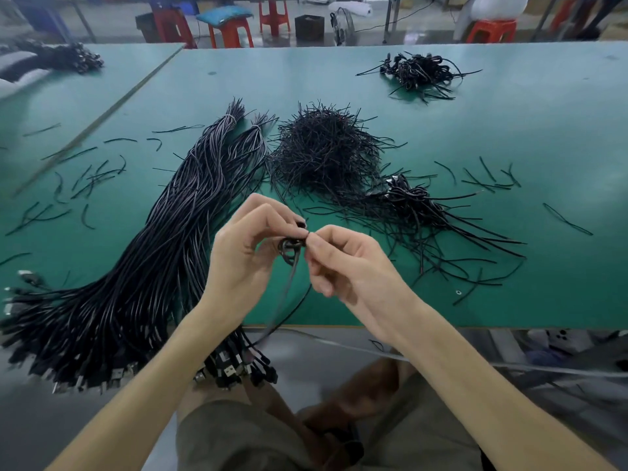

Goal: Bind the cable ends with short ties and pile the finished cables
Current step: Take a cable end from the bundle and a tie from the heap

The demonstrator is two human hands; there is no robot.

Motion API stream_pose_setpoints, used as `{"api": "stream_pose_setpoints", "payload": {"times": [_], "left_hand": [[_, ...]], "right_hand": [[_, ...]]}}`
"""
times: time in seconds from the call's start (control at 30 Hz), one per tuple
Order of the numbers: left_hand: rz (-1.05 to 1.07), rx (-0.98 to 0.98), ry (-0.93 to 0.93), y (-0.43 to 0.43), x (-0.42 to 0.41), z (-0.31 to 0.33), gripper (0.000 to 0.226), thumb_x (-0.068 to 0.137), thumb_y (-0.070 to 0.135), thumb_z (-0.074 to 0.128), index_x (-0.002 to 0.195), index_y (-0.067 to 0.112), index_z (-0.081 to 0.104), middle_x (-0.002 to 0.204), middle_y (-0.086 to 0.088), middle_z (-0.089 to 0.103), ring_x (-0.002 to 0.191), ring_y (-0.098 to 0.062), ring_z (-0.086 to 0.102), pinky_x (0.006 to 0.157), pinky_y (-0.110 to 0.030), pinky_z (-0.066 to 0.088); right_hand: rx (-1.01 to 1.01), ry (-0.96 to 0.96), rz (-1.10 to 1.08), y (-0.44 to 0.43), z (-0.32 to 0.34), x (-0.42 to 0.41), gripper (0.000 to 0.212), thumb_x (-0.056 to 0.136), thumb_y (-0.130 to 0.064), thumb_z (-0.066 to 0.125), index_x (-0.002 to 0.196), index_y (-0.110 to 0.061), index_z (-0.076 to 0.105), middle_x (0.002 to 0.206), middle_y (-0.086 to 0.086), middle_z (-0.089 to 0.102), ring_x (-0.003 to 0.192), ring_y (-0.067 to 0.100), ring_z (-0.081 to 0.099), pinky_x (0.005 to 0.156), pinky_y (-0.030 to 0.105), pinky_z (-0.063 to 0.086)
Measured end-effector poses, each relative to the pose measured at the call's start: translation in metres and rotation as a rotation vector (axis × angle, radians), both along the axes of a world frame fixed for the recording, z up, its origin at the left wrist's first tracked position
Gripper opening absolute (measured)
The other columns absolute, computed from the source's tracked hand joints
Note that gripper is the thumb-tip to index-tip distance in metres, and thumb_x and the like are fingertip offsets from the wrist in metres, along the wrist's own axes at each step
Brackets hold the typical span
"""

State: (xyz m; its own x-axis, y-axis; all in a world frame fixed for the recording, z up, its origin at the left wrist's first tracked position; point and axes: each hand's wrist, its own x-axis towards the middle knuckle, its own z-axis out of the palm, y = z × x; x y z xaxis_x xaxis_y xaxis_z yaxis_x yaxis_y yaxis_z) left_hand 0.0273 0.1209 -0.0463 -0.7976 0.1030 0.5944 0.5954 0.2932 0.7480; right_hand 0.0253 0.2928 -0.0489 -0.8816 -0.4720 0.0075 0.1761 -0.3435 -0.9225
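Observation:
My left hand holds a small coiled end of a black cable above the table's front edge. My right hand pinches a short tie at that coil; the cable's tail hangs down between my wrists. A big bundle of long black cables lies to the left, its plugs overhanging the edge. A heap of short black ties sits behind my hands. A pile of bound cables lies to the right of the heap.
The green table carries loose ties scattered left and right. Another small cable pile lies far right, and one more at the far left. Red stools stand beyond the table.

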Motion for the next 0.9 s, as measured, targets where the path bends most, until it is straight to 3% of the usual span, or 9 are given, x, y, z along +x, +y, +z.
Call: {"api": "stream_pose_setpoints", "payload": {"times": [0.1,0.17,0.23,0.33,0.5,0.57,0.67,0.8,0.9], "left_hand": [[-0.032,0.198,-0.04,0.004,0.001,-0.004,0.017,0.079,-0.023,0.063,0.072,-0.008,0.062,0.095,-0.001,0.061,0.105,-0.028,0.062,0.081,-0.029,0.051],[-0.009,0.168,-0.058,0.003,0.001,-0.005,0.012,0.081,-0.014,0.063,0.074,-0.005,0.063,0.098,0.002,0.063,0.102,-0.02,0.06,0.083,-0.025,0.05],[0.024,-0.1,0.055,-0.001,0.0,-0.006,0.016,0.089,-0.016,0.061,0.084,-0.004,0.071,0.104,-0.004,0.063,0.1,-0.019,0.061,0.085,-0.027,0.051],[0.156,-0.64,0.29,-0.006,-0.007,-0.013,0.015,0.097,-0.004,0.063,0.105,0.003,0.073,0.11,-0.004,0.068,0.102,-0.028,0.062,0.087,-0.043,0.052],[0.145,-0.892,0.286,-0.002,-0.011,-0.022,0.045,0.082,-0.013,0.073,0.12,0.01,0.072,0.107,-0.002,0.067,0.093,-0.029,0.058,0.08,-0.037,0.045],[0.136,-0.9,0.287,0.001,-0.013,-0.021,0.052,0.078,-0.019,0.071,0.122,0.009,0.071,0.108,-0.005,0.065,0.094,-0.03,0.055,0.08,-0.038,0.043],[0.124,-0.881,0.271,0.005,-0.016,-0.019,0.039,0.084,-0.008,0.074,0.118,0.01,0.071,0.104,-0.002,0.065,0.094,-0.027,0.053,0.082,-0.039,0.044],[0.14,-0.779,0.181,0.01,-0.016,-0.016,0.021,0.091,0.013,0.076,0.11,0.011,0.069,0.101,0.004,0.068,0.092,-0.025,0.06,0.087,-0.036,0.044],[0.203,-0.65,0.045,0.011,-0.011,-0.017,0.029,0.095,0.02,0.071,0.119,0.009,0.058,0.119,-0.001,0.054,0.095,-0.022,0.058,0.08,-0.037,0.051]], "right_hand": [[-0.287,-0.303,0.178,-0.001,0.004,0.004,0.014,0.094,-0.016,0.062,0.084,-0.007,0.06,0.069,0.003,0.055,0.045,0.007,0.043,0.048,0.017,0.041],[-0.282,-0.329,0.218,0.002,0.002,0.004,0.014,0.096,-0.018,0.062,0.085,-0.008,0.061,0.07,0.002,0.056,0.047,0.008,0.046,0.049,0.018,0.042],[-0.098,-0.239,0.146,0.008,-0.002,-0.001,0.018,0.098,-0.021,0.061,0.085,-0.008,0.062,0.071,0.003,0.058,0.051,0.011,0.05,0.051,0.02,0.044],[0.421,0.051,-0.09,0.018,-0.007,-0.013,0.03,0.105,-0.028,0.054,0.088,-0.006,0.067,0.077,0.005,0.07,0.063,0.018,0.063,0.059,0.027,0.045],[0.645,0.247,-0.182,0.04,0.001,-0.026,0.029,0.103,-0.036,0.054,0.107,-0.015,0.075,0.102,-0.004,0.077,0.098,0.01,0.071,0.087,0.027,0.052],[0.68,0.311,-0.096,0.049,0.012,-0.03,0.024,0.1,-0.034,0.061,0.112,-0.019,0.075,0.104,-0.009,0.077,0.099,0.004,0.07,0.086,0.019,0.052],[0.901,0.379,-0.011,0.05,0.017,-0.029,0.035,0.091,-0.034,0.075,0.125,-0.026,0.069,0.109,-0.013,0.074,0.097,0.002,0.069,0.091,0.024,0.053],[1.023,0.496,-0.055,0.04,0.009,-0.022,0.024,0.094,-0.016,0.07,0.116,-0.023,0.069,0.092,-0.008,0.072,0.064,0.003,0.068,0.061,0.016,0.049],[1.016,0.52,-0.194,0.048,0.012,-0.033,0.018,0.097,-0.007,0.063,0.106,-0.017,0.074,0.088,-0.005,0.075,0.064,0.006,0.071,0.06,0.013,0.046]]}}
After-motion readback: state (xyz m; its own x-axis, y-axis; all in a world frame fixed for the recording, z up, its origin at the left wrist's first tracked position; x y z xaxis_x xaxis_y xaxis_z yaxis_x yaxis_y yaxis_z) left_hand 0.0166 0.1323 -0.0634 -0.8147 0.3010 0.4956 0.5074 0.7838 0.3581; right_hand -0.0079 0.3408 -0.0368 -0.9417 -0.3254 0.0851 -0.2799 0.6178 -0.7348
